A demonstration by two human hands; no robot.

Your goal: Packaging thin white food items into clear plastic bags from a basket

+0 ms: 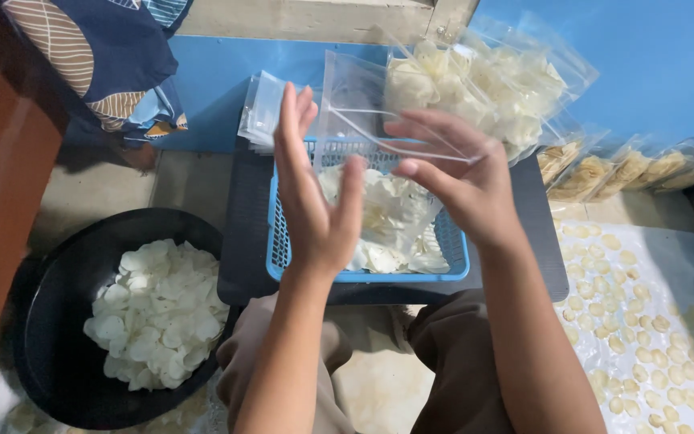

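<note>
On the floor at seven o'clock sits a wide black basin [50, 321] heaped with pale white chips [158, 313]. At four o'clock a clear sheet [684, 265] is spread with rows of small round yellowish chips [628, 321]. At the centre a dark tray [242, 225] carries a blue mesh basket [283, 241] holding more white chips. At one o'clock lie filled clear bags [483, 80] of white chips, and toward three o'clock a row of bags with yellowish chips [604, 173]. At eleven o'clock a stack of empty bags [263, 108] lies just beside the basket.

Above the basket an empty clear plastic bag [355, 104] is held up. The right hand [459, 173] has its grip closed on the bag, thumb and fingers pinching its lower edge. The left hand [315, 193] is flat, fingers spread, grip loose, holding nothing; whether it touches the bag cannot be told.
</note>
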